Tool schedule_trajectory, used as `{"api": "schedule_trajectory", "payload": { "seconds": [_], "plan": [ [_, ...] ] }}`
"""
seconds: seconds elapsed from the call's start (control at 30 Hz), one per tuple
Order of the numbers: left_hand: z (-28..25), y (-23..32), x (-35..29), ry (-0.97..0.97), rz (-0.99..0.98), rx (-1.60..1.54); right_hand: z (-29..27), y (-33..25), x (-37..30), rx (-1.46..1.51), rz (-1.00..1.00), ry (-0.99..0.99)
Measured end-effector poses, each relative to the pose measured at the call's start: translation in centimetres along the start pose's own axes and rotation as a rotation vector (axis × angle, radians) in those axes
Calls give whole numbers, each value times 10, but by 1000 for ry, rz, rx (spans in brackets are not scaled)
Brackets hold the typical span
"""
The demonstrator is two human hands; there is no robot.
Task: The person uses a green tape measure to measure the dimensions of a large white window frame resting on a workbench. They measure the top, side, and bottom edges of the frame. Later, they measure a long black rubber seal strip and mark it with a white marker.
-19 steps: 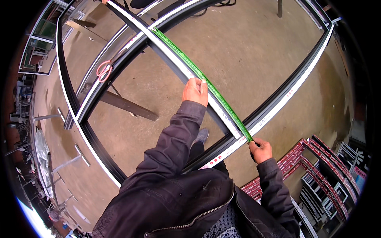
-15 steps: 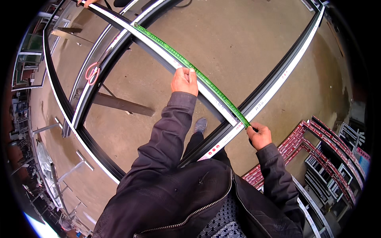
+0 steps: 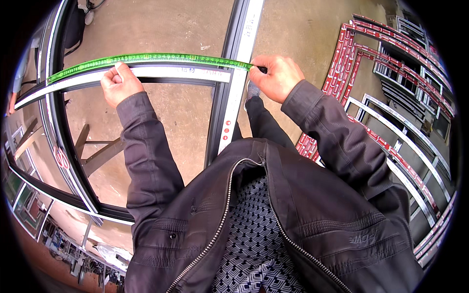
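Note:
A green tape measure (image 3: 149,57) is stretched along a white-faced crossbar (image 3: 181,73) of a large black-and-white profile frame. My right hand (image 3: 277,78) is closed round the tape's near end, just past the frame's side bar (image 3: 250,27); a small dark part shows between the fingers, the rest is hidden. With thumb and bent fingers together, my left hand (image 3: 121,85) pinches at the tape's lower edge, over the crossbar. The tape's far end reaches the opposite side bar (image 3: 57,105).
Pink-handled scissors (image 3: 62,158) lie on the far side bar. Another person's hand (image 3: 12,101) is by the crossbar's far end. A wooden support (image 3: 100,156) stands below the frame. Red-wrapped profiles (image 3: 337,63) and white frames (image 3: 405,132) are stacked at right.
My view has turned right, so the crossbar and tape now run nearly level across it. Both hands remain at the tape; the right shows more from its back.

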State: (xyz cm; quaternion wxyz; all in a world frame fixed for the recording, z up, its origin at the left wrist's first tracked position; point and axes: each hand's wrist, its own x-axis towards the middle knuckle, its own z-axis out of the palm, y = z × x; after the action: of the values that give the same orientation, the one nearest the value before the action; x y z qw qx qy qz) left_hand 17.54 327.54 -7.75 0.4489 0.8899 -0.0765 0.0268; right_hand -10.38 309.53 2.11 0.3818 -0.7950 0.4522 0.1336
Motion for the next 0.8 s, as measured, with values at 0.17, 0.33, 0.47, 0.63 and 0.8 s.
{"api": "schedule_trajectory", "payload": {
  "seconds": [0.17,0.33,0.47,0.63,0.8],
  "plan": [
    [-2,4,-1,9,9,-11,3,-5,-4,12,3,8],
    [2,3,0,22,16,-38,4,-2,-3,1,-14,18],
    [3,0,1,20,30,-80,5,-1,-3,-24,-26,27],
    [-1,-1,2,25,34,-99,5,-3,-1,-40,-27,10],
    [3,2,-1,9,34,-88,3,-5,-4,-82,6,8]
  ]
}}
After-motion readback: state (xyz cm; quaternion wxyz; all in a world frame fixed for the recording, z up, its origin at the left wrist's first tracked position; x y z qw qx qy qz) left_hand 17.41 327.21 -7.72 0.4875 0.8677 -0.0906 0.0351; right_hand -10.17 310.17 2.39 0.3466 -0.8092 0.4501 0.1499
